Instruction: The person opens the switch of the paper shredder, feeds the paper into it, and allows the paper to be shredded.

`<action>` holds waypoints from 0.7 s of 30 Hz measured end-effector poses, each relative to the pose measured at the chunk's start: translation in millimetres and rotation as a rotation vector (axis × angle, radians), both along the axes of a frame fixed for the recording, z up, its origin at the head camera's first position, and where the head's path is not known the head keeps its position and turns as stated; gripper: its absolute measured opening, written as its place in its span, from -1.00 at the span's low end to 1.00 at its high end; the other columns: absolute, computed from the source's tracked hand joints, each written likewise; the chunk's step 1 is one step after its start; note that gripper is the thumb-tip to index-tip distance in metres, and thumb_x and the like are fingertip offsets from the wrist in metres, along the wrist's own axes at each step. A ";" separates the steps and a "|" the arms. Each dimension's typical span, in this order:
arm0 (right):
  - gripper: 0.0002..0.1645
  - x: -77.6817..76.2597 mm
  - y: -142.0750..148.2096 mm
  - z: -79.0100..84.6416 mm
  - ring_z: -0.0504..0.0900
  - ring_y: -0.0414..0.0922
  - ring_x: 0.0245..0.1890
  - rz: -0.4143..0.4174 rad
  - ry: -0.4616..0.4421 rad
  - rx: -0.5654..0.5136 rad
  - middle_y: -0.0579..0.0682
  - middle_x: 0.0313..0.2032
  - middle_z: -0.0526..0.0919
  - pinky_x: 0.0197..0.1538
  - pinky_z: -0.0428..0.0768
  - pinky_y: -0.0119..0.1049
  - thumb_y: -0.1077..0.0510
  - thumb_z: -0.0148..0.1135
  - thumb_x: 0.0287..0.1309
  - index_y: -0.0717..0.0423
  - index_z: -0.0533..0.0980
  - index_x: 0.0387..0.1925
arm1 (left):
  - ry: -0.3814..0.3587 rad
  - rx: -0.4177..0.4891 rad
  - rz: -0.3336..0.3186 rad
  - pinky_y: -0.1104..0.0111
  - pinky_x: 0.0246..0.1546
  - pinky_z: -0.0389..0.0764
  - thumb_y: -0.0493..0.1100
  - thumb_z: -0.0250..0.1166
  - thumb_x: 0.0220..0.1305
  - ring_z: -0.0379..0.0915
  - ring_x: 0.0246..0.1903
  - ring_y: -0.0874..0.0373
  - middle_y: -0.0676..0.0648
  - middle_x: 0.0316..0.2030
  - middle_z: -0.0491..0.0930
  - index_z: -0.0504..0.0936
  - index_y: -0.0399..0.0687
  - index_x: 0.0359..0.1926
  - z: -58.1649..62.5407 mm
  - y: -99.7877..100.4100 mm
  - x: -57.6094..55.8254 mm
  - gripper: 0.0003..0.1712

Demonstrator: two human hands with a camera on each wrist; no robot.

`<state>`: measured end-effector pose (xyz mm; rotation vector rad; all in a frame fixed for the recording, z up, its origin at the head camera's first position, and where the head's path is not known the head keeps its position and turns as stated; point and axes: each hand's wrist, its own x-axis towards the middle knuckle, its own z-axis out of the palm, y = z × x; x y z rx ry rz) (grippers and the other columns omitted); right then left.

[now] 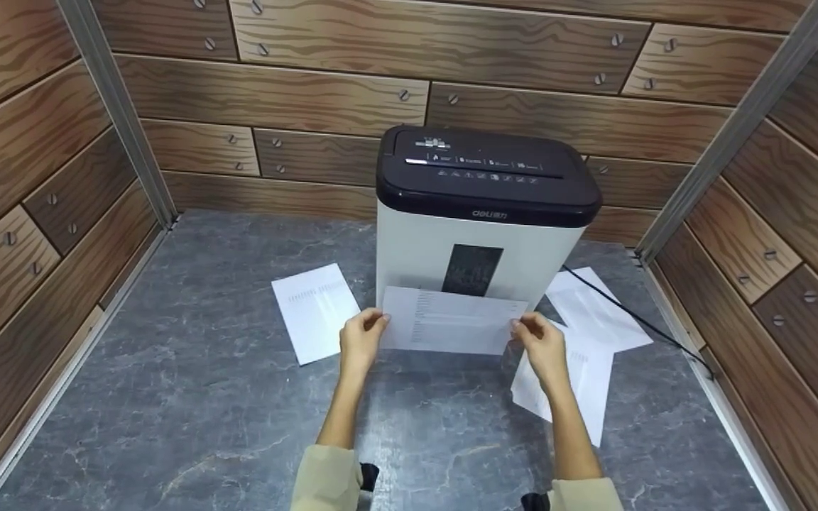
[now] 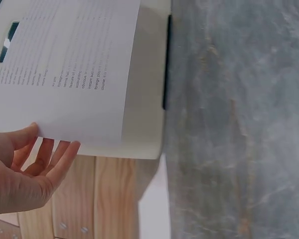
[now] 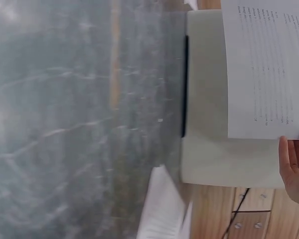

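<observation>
A printed sheet of paper (image 1: 462, 323) is stretched between both hands in front of a paper shredder (image 1: 409, 248). My left hand (image 1: 361, 341) pinches its left edge between thumb and fingers, as the left wrist view also shows with the hand (image 2: 27, 169) at the sheet's border. On the opposite edge, my right hand (image 1: 542, 344) pinches the paper; in the right wrist view that hand (image 3: 295, 167) is partly cut off. The shredder has a black top with a narrow feed slot (image 1: 480, 169) and a white body with a dark window (image 1: 473, 270).
Left of the shredder a white sheet (image 1: 317, 312) lies on the grey marbled floor (image 1: 203, 426). Several more sheets (image 1: 590, 376) overlap at the right. A black cord (image 1: 636, 319) runs across the papers towards the right wall. Wood-patterned panels (image 1: 274, 99) enclose the space.
</observation>
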<state>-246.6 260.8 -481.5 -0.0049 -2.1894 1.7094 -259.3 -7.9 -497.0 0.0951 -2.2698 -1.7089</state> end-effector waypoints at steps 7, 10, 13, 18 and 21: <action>-0.83 7.7 -3.3 28.4 0.60 -0.20 -0.42 -0.034 0.057 -0.039 0.21 -0.35 0.58 -0.30 0.56 -0.47 0.42 0.15 0.12 0.54 0.45 -0.28 | 0.055 0.025 0.023 0.24 -0.30 0.56 -0.26 0.28 0.16 0.55 -0.34 0.05 -0.11 -0.38 0.64 0.67 -0.25 -0.31 24.3 1.6 4.5 -0.87; -0.81 4.5 1.3 32.4 0.59 -0.25 -0.41 -0.046 0.084 -0.064 0.16 -0.35 0.59 -0.24 0.57 -0.43 0.41 0.17 0.12 0.54 0.45 -0.27 | 0.091 0.038 0.018 0.25 -0.30 0.56 -0.27 0.29 0.15 0.56 -0.35 0.05 -0.11 -0.38 0.65 0.67 -0.25 -0.31 37.8 1.7 6.2 -0.88; -0.83 3.0 4.2 40.9 0.59 -0.25 -0.41 -0.058 0.124 -0.079 0.09 -0.38 0.60 -0.22 0.58 -0.39 0.43 0.15 0.12 0.55 0.46 -0.27 | 0.126 0.052 0.005 0.27 -0.28 0.57 -0.28 0.29 0.14 0.57 -0.33 0.05 -0.12 -0.37 0.65 0.67 -0.26 -0.31 51.4 2.0 6.7 -0.88; -0.83 4.9 5.9 64.8 0.61 -0.19 -0.40 -0.061 0.192 -0.119 -0.01 -0.43 0.58 -0.22 0.59 -0.39 0.45 0.14 0.11 0.58 0.43 -0.29 | 0.190 0.045 -0.018 0.27 -0.19 0.56 -0.27 0.29 0.14 0.58 -0.28 0.05 -0.14 -0.36 0.65 0.67 -0.27 -0.30 72.6 2.2 7.6 -0.87; -0.82 7.1 5.9 78.3 0.61 -0.21 -0.39 -0.063 0.231 -0.112 -0.03 -0.43 0.58 -0.19 0.57 -0.43 0.44 0.16 0.10 0.58 0.43 -0.31 | 0.222 0.040 -0.023 0.26 -0.13 0.54 -0.26 0.29 0.15 0.57 -0.26 0.05 -0.13 -0.35 0.65 0.67 -0.26 -0.31 84.4 1.7 8.3 -0.87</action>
